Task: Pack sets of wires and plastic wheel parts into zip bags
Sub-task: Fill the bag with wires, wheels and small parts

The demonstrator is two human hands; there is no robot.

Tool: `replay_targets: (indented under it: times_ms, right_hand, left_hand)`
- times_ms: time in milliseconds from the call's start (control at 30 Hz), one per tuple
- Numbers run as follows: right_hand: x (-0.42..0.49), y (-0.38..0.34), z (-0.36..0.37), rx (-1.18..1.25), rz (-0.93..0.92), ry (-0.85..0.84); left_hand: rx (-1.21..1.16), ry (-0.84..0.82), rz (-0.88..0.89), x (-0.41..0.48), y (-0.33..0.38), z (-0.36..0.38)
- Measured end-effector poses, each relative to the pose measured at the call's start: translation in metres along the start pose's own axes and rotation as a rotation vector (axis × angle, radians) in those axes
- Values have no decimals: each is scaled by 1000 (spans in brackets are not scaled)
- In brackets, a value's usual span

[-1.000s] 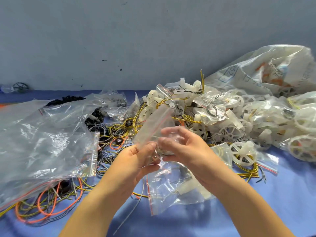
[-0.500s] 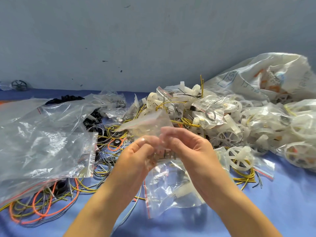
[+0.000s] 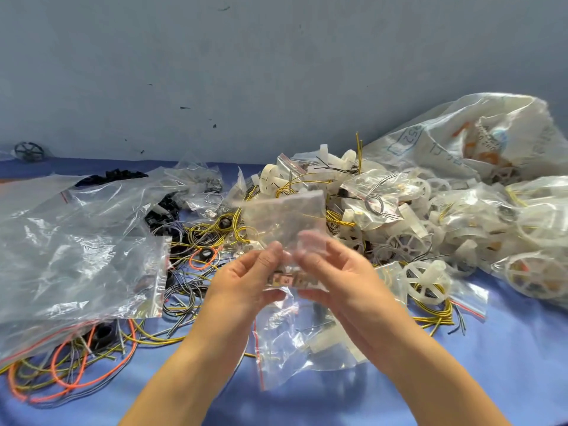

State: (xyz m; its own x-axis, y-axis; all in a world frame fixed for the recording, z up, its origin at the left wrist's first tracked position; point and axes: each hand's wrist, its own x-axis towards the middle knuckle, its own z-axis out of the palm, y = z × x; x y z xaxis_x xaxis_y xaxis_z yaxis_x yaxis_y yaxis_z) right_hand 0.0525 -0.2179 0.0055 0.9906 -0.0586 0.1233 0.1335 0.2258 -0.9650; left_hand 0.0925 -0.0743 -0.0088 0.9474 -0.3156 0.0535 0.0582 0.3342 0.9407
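Fingers (image 3: 272, 256) of left hand (image 3: 242, 287) and right hand (image 3: 347, 284) are pinching the lower end of a small zip bag (image 3: 285, 219), holding it upright above the table (image 3: 507, 364) centre, likely settling contents downward. Bag is showing clear, blurred; brownish pieces (image 3: 287, 281) are sitting low between both hands.

Wall, cloth and 1 printed sack

The large white sack (image 3: 445, 142) lies crumpled, with blue boxed figures and orange print showing on its side. Behind the sack, and stretching far to its left, stands a dull grey-blue wall (image 3: 276, 72), marked by a few dark specks (image 3: 214, 126) well left of the sack. In front of the sack and below it spreads a blue cloth (image 3: 507, 364), which meets the wall along a line left of the sack.
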Motion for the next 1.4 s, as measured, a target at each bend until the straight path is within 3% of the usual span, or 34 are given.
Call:
replay_targets:
  times_ms: [100,267,567,767,967,1033,1200,1400]
  right_hand:
    - [0,7,2,-78,23,-25]
    - [2,1,-7,-82,-34,-27]
    - [-2,7,-3,-326,-160,-163]
    - [-4,9,-5,-571,-279,-83]
    - [-2,9,-10,-437,-212,-16]
    - [-1,8,-11,-425,-207,-33]
    - [-1,7,-11,-337,-141,-141]
    - [1,8,-10,-200,-95,-101]
  left_hand:
    - [-65,-64,-38,-3,2,2]
    - [58,-178,-130,-4,8,-10]
    - [152,-62,-30,-1,10,-7]
    - [105,-189,-47,-9,9,-19]
    - [395,-377,69,-7,12,-22]
    - [459,-329,119,-7,9,-22]
    - [219,-168,44,-6,6,-21]
    - [179,-172,49,-7,8,-17]
